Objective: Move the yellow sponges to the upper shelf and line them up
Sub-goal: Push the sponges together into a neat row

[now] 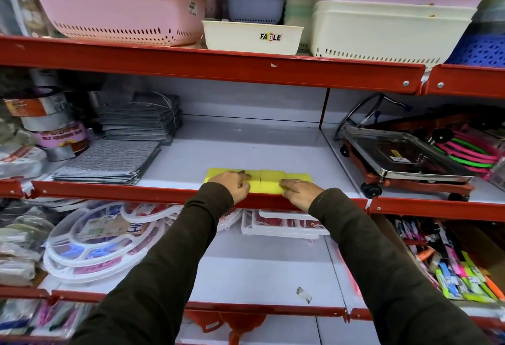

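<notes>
The yellow sponges (266, 182) lie at the front lip of the upper shelf (246, 148), side by side in a row, partly under and between both hands. Most of the moving looks done; what remains seems to be squaring the row. The left hand (232, 184) presses its curled grip on the row's left part, the right hand (300, 189) lies flat, fingers together, on the right part. Both sleeves reach up and forward.
</notes>
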Tool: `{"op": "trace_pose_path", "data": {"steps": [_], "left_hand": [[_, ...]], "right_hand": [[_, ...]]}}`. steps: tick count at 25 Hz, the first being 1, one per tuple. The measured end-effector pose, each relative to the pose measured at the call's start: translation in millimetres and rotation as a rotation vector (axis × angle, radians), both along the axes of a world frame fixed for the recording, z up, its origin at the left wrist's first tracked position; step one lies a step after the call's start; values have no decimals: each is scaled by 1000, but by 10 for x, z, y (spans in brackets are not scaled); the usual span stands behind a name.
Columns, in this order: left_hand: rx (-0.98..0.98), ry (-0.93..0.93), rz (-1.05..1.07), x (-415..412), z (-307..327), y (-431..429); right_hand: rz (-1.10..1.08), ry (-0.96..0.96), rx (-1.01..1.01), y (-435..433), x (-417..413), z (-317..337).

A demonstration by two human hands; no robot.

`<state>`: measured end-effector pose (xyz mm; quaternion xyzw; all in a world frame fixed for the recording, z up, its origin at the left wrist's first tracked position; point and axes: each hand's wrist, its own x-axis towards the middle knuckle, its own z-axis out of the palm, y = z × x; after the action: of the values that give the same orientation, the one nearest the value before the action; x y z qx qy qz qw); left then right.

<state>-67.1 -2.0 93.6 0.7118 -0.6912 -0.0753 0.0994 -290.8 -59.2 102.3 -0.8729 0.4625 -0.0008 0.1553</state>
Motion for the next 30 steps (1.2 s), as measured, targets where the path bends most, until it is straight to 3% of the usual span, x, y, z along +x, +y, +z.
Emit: {"op": "trace_pose_path", "data": {"steps": [22, 30], "left_hand": [[38, -32, -93, -114, -17, 117], [25, -54, -304, -398, 19, 53]], "right_hand": [[-199, -21, 17, 182, 62, 84], [-243, -18, 9, 217, -62, 50]]}}
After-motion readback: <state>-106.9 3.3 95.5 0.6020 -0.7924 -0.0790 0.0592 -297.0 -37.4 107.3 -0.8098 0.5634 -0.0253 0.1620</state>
